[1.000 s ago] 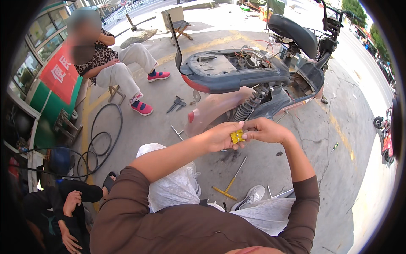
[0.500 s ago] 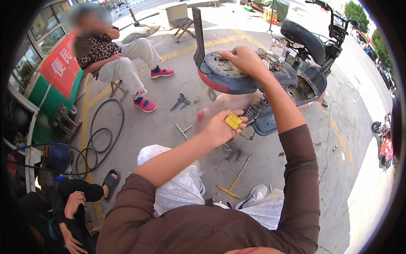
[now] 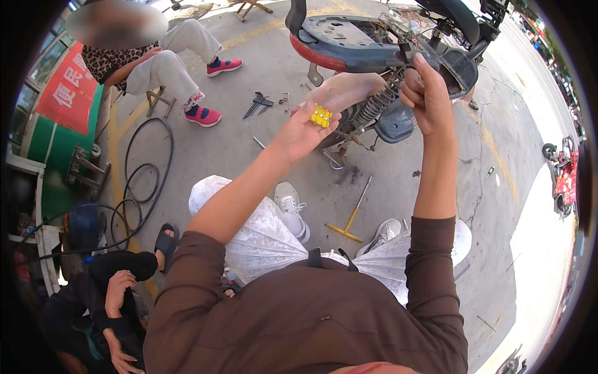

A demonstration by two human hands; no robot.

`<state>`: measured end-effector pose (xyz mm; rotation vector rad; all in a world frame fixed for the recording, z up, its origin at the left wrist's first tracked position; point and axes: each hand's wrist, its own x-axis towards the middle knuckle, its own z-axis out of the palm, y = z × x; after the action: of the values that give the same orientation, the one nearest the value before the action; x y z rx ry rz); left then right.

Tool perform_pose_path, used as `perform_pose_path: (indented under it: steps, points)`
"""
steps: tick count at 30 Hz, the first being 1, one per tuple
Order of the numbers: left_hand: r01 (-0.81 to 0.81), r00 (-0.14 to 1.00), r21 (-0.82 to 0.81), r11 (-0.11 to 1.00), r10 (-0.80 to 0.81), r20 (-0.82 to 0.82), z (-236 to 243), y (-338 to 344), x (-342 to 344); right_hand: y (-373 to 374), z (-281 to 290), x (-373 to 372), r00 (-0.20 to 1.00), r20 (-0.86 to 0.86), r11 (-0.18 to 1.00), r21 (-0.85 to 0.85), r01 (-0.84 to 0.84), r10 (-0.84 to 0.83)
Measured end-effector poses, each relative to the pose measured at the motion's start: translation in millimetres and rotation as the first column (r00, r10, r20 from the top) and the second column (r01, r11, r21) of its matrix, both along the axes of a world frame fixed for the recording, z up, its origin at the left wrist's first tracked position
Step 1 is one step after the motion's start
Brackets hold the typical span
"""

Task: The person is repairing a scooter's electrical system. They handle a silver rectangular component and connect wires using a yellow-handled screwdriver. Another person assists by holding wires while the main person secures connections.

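My left hand (image 3: 296,136) is palm up, with a small yellow block (image 3: 321,116) resting on its fingers. Silvery bits dot that block; its kind is unclear. My right hand (image 3: 427,96) is raised, its thumb and curled fingers closed on a small dark piece (image 3: 407,55) I cannot identify. Both hands are near the rear of a partly stripped electric scooter (image 3: 355,59). Its dark tail has a red rear light (image 3: 321,57). Beneath the tail are a coiled shock absorber (image 3: 378,101) and a translucent pinkish mudguard (image 3: 349,89).
A yellow T-handle wrench (image 3: 346,230) lies between my shoes; a hex key set (image 3: 258,105) is farther left. A black hose (image 3: 151,168) coils at left. One person (image 3: 168,68) sits at far left, another (image 3: 93,305) at near left. A red scooter (image 3: 565,174) stands right.
My right hand has left the scooter's tail, moving right and nearer, and now pinches a small dark piece. My left hand, still holding the yellow block, appears higher in view. The view has shifted.
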<state>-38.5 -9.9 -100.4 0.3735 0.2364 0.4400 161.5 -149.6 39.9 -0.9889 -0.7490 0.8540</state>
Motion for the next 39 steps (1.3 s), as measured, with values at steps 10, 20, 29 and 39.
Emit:
perform_pose_path:
  steps: [10,20,29,39]
  points:
    - [0.148,0.986,-0.122,0.981,-0.137,0.097,-21.9,-67.0,4.2,-73.4,-162.7,-87.6,0.788,-0.615,0.989,-0.134,-0.064,-0.032]
    - [0.492,0.848,0.247,0.835,-0.397,-0.351,-44.9,-84.8,-19.1,-113.2,-194.6,-83.3,0.912,-0.410,0.990,-0.127,-0.063,0.006]
    - [0.570,0.793,0.285,0.770,-0.427,-0.434,-37.9,-89.3,-5.4,-121.3,-198.1,-92.6,0.994,-0.108,0.937,-0.349,-0.020,-0.019]
    - [0.529,0.799,0.214,0.821,-0.397,-0.452,-45.6,-86.5,-2.0,-117.8,-195.5,-92.3,0.994,0.110,0.917,-0.397,0.044,0.000]
